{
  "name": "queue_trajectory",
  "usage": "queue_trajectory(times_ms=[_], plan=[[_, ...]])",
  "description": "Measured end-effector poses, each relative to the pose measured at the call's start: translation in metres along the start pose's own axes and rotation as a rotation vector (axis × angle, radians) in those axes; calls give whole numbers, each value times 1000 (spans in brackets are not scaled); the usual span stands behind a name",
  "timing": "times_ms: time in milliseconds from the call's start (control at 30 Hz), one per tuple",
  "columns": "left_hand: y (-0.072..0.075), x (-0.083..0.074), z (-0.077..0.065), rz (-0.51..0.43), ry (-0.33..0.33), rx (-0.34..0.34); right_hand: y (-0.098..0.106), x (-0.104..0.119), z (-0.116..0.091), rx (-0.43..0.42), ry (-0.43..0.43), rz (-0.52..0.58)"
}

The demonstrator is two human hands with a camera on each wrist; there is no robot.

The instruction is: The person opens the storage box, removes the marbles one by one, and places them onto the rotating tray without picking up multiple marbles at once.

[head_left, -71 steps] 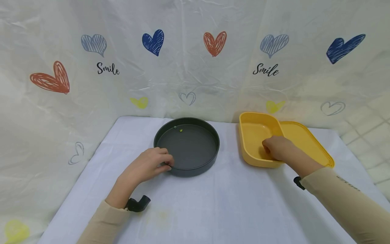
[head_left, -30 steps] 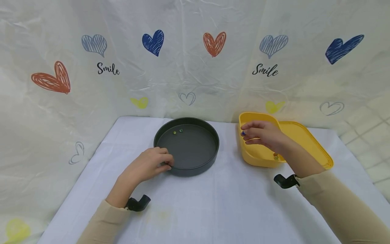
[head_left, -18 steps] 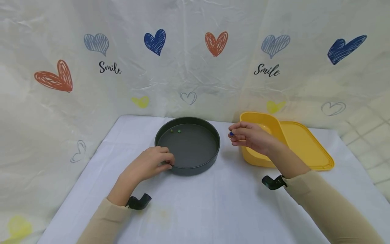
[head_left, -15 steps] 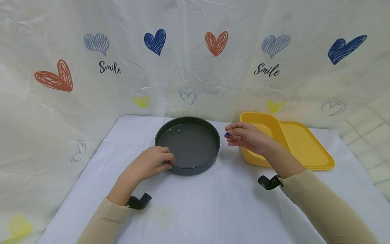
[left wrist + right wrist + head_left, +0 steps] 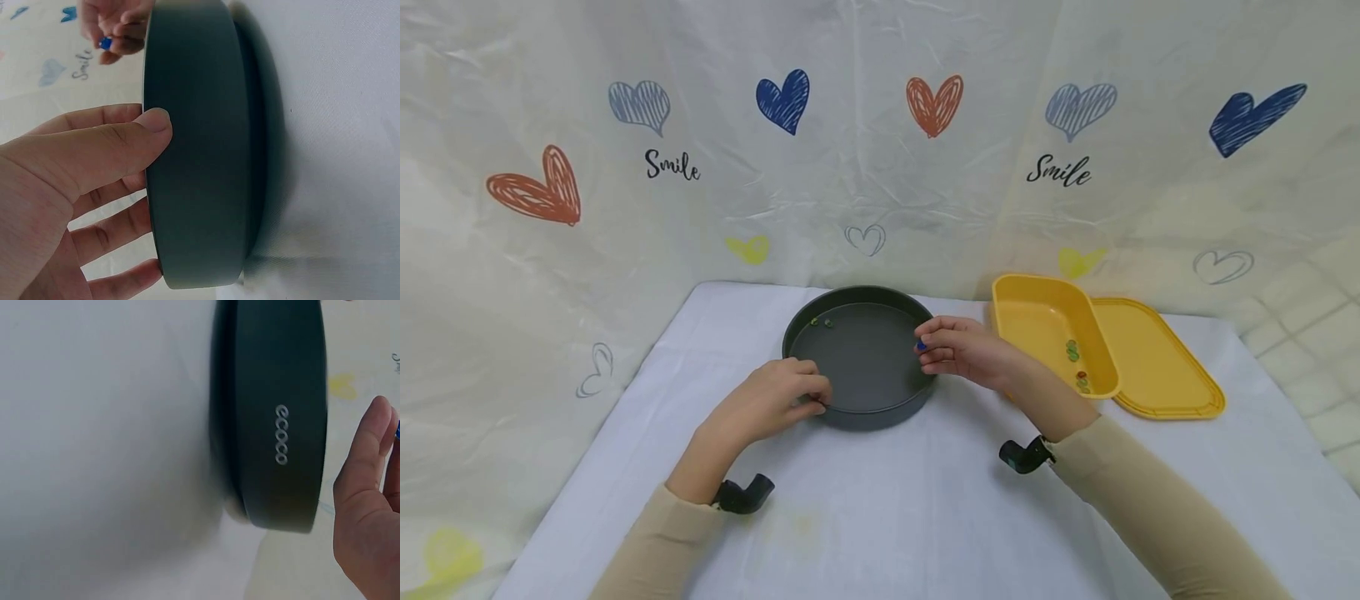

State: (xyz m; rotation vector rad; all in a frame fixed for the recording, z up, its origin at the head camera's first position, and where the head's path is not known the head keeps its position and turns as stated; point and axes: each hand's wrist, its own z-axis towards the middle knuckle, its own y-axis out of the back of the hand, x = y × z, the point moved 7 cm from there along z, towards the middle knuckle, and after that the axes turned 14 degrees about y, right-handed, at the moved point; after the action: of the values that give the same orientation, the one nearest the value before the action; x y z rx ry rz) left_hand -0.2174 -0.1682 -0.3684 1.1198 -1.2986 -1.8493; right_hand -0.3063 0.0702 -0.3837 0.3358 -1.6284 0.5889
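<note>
My left hand [image 5: 775,398] grips the near-left rim of a round dark grey pan [image 5: 868,358]. In the left wrist view its thumb [image 5: 155,120] lies on the outer wall, with the other fingers over the rim. Two small greenish marbles [image 5: 828,324] sit at the pan's far left. My right hand [image 5: 966,354] is over the pan's right rim, pinching a small blue marble [image 5: 105,44] between its fingertips. In the right wrist view this hand [image 5: 369,500] shows beside the pan's wall, the marble partly cut off at the frame's edge.
Right of the pan stands an uncovered yellow container [image 5: 1033,321] with several green and reddish marbles [image 5: 1072,352] inside. Its yellow lid [image 5: 1157,358] lies against its right side. A white cloth [image 5: 880,517] covers the table, and a heart-printed sheet [image 5: 865,183] hangs behind.
My right hand has come out of the yellow container with the blue marble and moved left to the pan. The marbles in the pan have shifted left. My left hand has stayed put.
</note>
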Motion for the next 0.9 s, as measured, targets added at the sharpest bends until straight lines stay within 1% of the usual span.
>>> queue_trajectory(times_ms=[200,433,633,900], plan=[[-1,0,0,4,0,7,-15,-11,9,35,9,-50],[-2,1,1,2,-10,-1,-34,-15,24,96,38,-161],[-2,2,0,-7,-14,-6,-47,-19,33,165,13,-280],[-1,2,0,-3,-19,-11,-60,-28,42,265,-37,-467]])
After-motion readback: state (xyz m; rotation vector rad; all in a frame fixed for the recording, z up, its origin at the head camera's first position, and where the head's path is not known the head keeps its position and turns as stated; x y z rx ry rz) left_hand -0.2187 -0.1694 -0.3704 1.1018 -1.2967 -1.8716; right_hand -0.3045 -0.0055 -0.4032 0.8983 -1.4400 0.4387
